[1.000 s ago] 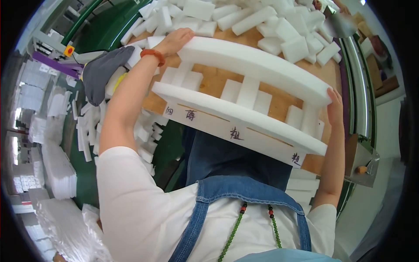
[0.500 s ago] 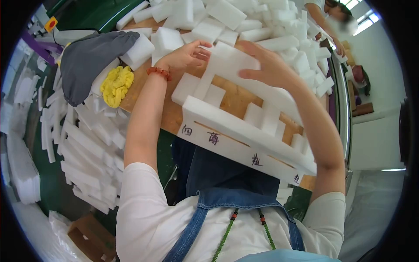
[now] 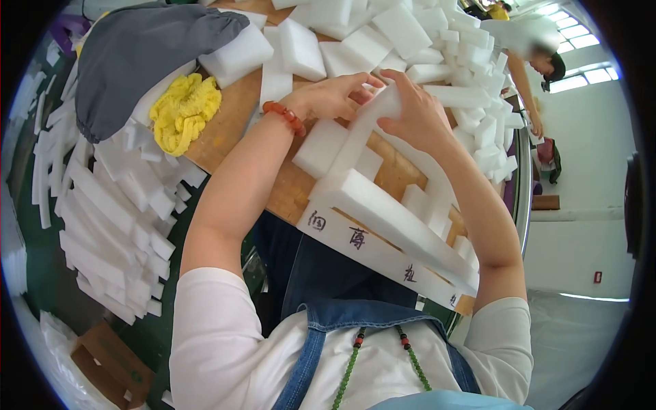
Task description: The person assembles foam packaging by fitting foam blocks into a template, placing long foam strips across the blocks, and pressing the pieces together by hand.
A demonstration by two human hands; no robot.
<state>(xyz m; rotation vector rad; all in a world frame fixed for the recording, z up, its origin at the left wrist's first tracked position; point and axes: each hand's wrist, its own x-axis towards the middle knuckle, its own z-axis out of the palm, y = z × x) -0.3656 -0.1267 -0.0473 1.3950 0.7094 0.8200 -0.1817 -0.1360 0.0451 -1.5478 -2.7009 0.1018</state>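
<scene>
A white foam frame [image 3: 403, 229] lies on the wooden table [image 3: 283, 191], made of two long curved rails with short crosspieces between them. Below its near rail is a white strip [image 3: 376, 253] with dark handwritten characters. My left hand [image 3: 335, 96], with an orange bead bracelet, is at the frame's far left corner, its fingers curled near the foam. Across that corner, my right hand [image 3: 420, 113] has thumb and fingers around the end of the far rail. Whether the left fingertips press on the foam is unclear.
White foam blocks [image 3: 403, 31] are heaped beyond the frame. A grey cloth [image 3: 150, 61] and a yellow cloth [image 3: 183, 113] lie at the left. Long foam strips [image 3: 116, 225] are piled below them, near a cardboard box [image 3: 113, 365]. Another person [image 3: 523, 41] is at the upper right.
My right hand has left the frame's right end and moved across to its far left corner. My left hand has shifted right along with it. The view has turned, showing the frame more steeply slanted.
</scene>
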